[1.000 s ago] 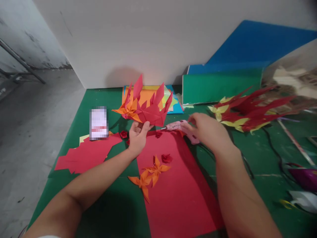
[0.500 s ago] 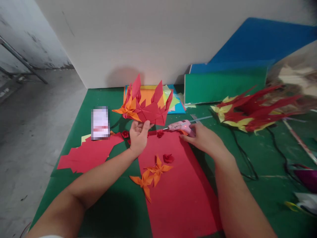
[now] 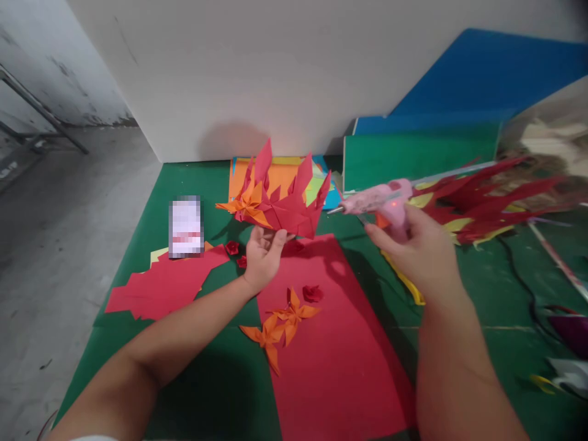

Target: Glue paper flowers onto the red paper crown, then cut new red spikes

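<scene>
Pinching, left hand (image 3: 264,260): thumb and fingers grip the lower edge of a red folded-paper crown (image 3: 294,211), raised just beyond this hand, an orange paper flower (image 3: 248,203) on its left end.
Gripping, right hand (image 3: 429,248): closed around the handle of a pink hot-glue gun (image 3: 379,199), nozzle near the crown's right end.
Writing: marks on the gun are too small to read; the pale rectangle (image 3: 185,223) left of the left hand is pixelated.
Changed since half a second ago: gun lifted from beside the red sheet's (image 3: 340,367) far edge; crown slightly further right.
Nearer than left hand: two orange star-shaped flowers (image 3: 294,313), one red rosette (image 3: 313,293).
</scene>
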Demonstrator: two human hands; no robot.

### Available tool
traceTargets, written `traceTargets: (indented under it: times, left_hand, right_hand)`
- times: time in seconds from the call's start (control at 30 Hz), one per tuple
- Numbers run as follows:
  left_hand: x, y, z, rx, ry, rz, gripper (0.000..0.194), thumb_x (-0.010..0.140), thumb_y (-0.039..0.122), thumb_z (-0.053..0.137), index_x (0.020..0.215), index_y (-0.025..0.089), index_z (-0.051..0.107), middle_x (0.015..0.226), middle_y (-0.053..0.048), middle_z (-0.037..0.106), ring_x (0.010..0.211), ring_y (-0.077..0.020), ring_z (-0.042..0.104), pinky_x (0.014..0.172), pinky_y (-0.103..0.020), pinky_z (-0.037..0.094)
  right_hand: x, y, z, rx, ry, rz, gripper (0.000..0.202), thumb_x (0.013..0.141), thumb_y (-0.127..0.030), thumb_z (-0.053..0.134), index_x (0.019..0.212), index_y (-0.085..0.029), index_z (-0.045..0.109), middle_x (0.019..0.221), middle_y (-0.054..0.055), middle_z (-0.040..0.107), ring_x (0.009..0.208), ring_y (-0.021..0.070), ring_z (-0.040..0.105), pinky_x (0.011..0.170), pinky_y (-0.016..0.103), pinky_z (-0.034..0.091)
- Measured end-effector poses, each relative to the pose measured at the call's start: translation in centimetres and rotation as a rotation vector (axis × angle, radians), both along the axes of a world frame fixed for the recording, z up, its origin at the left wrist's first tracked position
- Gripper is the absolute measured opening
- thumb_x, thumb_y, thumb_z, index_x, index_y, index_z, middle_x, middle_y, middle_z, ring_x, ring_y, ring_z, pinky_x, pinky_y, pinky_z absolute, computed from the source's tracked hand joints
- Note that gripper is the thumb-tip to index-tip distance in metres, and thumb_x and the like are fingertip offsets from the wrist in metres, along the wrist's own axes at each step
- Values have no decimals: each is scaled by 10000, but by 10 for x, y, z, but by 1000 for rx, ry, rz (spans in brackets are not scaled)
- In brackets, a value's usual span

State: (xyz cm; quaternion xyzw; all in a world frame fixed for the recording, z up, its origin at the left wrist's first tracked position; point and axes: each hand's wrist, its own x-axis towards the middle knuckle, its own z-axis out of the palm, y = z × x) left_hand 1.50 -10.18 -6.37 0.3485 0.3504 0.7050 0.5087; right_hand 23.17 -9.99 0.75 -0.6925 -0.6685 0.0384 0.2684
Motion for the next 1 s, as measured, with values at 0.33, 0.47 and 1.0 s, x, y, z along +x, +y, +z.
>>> traceTargets:
  times: [0.33,0.47,1.0]
  left_hand:
    - [2,-3,-4,-25,75,-60,435,673,517,756,769,210,464,653,42,690,622,-158,727,562,-224,579]
    - [2,-3,-3,-22,73,-69,420,679,512,756,799,210,489,689,23,713,638,-167,731,585,-241,584]
    - [2,-3,-7,-19,88,-65,385,701,501,745,807,213,511,684,24,716,626,-173,733,617,-248,573]
  right_hand:
    - [-30,-6,-7,251,-341,95,321,876,-458,482,1034,-187,549,838,116,591,817,279,587,614,349,425]
    - [-30,-5,-8,261,-362,107,289,877,-418,475,1018,-183,565,809,107,585,771,269,577,620,360,431]
    - [-28,-6,-3,285,-328,115,268,928,-436,410,944,-233,584,887,136,644,911,303,613,704,412,471]
